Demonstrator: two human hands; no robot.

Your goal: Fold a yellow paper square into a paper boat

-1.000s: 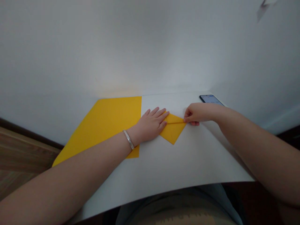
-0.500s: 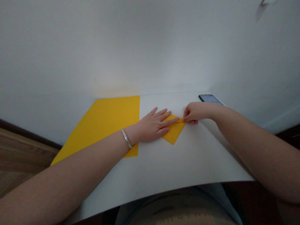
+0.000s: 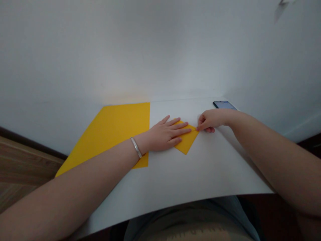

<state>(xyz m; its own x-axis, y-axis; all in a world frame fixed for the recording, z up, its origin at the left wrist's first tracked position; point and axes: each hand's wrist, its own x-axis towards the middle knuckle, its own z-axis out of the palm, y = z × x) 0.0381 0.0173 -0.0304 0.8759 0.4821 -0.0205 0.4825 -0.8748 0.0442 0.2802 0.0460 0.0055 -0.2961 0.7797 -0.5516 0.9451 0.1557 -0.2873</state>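
A small piece of folded yellow paper (image 3: 186,145) lies on the white tabletop, a crease running toward its right corner. My left hand (image 3: 167,134) is spread flat over its left part, fingers apart, hiding that side. At the right corner, the thumb and bent fingers of my right hand (image 3: 206,121) are closed together on the paper's tip. How much of the tip is between them is hidden.
A large yellow sheet (image 3: 120,124) covers the table's left side, partly under my left forearm. A phone (image 3: 224,104) lies at the back right behind my right wrist. A white wall (image 3: 160,50) rises along the table's (image 3: 175,187) far edge.
My left fingers have shifted slightly on the paper, with the index finger drawn back a little from the right corner. My right hand has moved slightly right, its fingertips still at that corner.
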